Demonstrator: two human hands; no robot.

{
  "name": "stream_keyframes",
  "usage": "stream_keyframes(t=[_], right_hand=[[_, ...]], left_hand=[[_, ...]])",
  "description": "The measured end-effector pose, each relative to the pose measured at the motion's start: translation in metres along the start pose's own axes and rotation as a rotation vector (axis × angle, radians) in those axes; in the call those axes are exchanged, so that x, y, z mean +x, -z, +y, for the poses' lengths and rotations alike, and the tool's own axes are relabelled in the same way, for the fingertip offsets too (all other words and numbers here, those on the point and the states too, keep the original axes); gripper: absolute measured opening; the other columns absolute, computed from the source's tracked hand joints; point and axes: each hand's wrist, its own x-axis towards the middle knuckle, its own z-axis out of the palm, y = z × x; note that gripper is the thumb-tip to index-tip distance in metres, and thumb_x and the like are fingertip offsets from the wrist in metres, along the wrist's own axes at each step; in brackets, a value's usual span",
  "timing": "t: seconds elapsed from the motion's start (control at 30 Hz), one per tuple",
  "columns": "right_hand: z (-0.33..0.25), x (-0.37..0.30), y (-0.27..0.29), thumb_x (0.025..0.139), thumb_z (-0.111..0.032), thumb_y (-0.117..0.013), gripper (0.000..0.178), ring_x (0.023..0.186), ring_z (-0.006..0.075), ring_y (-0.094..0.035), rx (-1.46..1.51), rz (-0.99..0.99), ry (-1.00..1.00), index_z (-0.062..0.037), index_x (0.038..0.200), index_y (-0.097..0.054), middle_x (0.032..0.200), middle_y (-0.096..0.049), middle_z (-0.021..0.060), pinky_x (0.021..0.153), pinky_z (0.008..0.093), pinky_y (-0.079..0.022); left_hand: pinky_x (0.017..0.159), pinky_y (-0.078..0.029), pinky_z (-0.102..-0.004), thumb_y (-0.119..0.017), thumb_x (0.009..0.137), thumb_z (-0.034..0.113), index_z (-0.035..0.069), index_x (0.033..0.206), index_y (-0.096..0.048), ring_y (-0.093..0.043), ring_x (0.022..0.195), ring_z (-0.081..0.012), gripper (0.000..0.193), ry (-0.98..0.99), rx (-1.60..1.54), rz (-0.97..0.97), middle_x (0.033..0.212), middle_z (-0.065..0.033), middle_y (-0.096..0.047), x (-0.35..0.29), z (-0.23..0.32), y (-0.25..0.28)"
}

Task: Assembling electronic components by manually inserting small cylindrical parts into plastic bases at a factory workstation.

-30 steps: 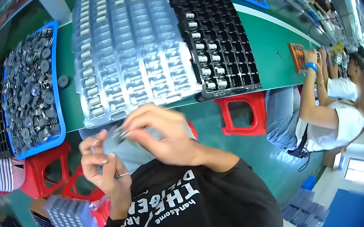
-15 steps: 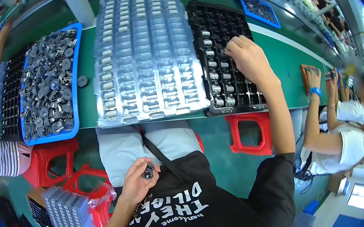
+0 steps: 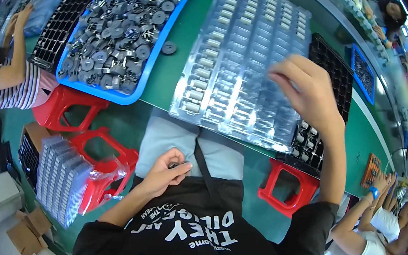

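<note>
My left hand (image 3: 166, 174) is closed in front of my lap around a small dark part (image 3: 174, 165), mostly covered by the fingers. Raised above the right side of a clear plastic tray (image 3: 214, 125) is my right hand (image 3: 311, 92), its fingers curled and drawn together; whatever they hold, if anything, does not show. Small silver cylinders sit in rows in the clear tray. A black compartment tray (image 3: 333, 64) lies beside it on the right, partly behind my right hand and forearm, with several silver cylinders in its near pockets.
On the left a blue tray (image 3: 133, 98) is heaped with grey round parts with metal pins; one loose grey disc (image 3: 169, 47) lies beside it. Red stools (image 3: 288, 190) stand below the table edge. Stacked trays (image 3: 60, 181) rest at lower left. Co-workers sit on both sides.
My right hand has moved left from the black tray to above the clear tray. My left fingers have closed further over the dark part. The view has shifted toward the left.
</note>
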Motion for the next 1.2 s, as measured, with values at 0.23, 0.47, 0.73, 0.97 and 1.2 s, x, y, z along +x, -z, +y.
stream_keyframes(t=[0.23,0.47,0.73,0.97,1.2], right_hand=[[0.008,0.076,-0.053,0.080,-0.007,-0.063,0.016,0.073,0.0274,-0.058,0.110,-0.194,0.152,-0.0062,0.097,-0.063,0.085,-0.054,0.0093,0.063,0.0372,-0.046],[0.007,0.084,-0.057,0.078,-0.002,-0.064,0.015,0.079,0.0288,-0.058,0.155,-0.278,0.168,-0.0030,0.092,-0.057,0.088,-0.054,0.0097,0.067,0.0357,-0.047],[-0.008,0.072,-0.054,0.080,0.002,-0.062,0.010,0.072,0.0208,-0.061,0.106,-0.132,0.102,-0.0006,0.085,-0.054,0.085,-0.056,0.0081,0.063,0.0303,-0.049],[-0.065,0.034,-0.039,0.081,0.005,-0.060,0.019,0.072,0.0214,-0.062,1.145,0.156,-0.302,0.0033,0.095,-0.048,0.097,-0.054,0.0166,0.061,0.0309,-0.053],[-0.115,0.013,-0.059,0.074,0.014,-0.061,0.035,0.083,0.0260,-0.064,1.478,0.540,-0.017,0.0087,0.107,-0.049,0.116,-0.048,0.0250,0.071,0.0359,-0.058]], left_hand=[[0.046,-0.030,-0.0192,-0.058,0.084,-0.002,0.007,0.081,-0.041,-0.044,0.057,-0.0086,0.020,-0.092,-0.052,-0.112,0.082,-0.0124,-0.056,-0.006,0.008,0.008],[0.048,-0.032,-0.0207,-0.055,0.090,0.007,0.006,0.081,-0.039,-0.040,0.057,-0.0084,0.018,-0.188,-0.002,-0.232,0.080,-0.0103,-0.052,-0.011,0.029,0.014],[0.048,-0.032,-0.0211,-0.049,0.096,0.014,0.003,0.092,-0.043,-0.040,0.055,-0.0087,0.013,-0.204,-0.034,-0.296,0.079,-0.0126,-0.053,-0.007,0.048,0.002],[0.048,-0.033,-0.0223,-0.045,0.095,0.018,0.003,0.099,-0.042,-0.046,0.058,-0.0134,0.016,-0.484,-0.166,-0.330,0.083,-0.0213,-0.055,-0.011,0.102,-0.025],[0.047,-0.035,-0.0191,-0.045,0.095,0.016,0.004,0.091,-0.040,-0.054,0.068,-0.0170,0.014,-0.591,-0.339,-0.391,0.097,-0.0243,-0.056,0.008,0.140,-0.055]])
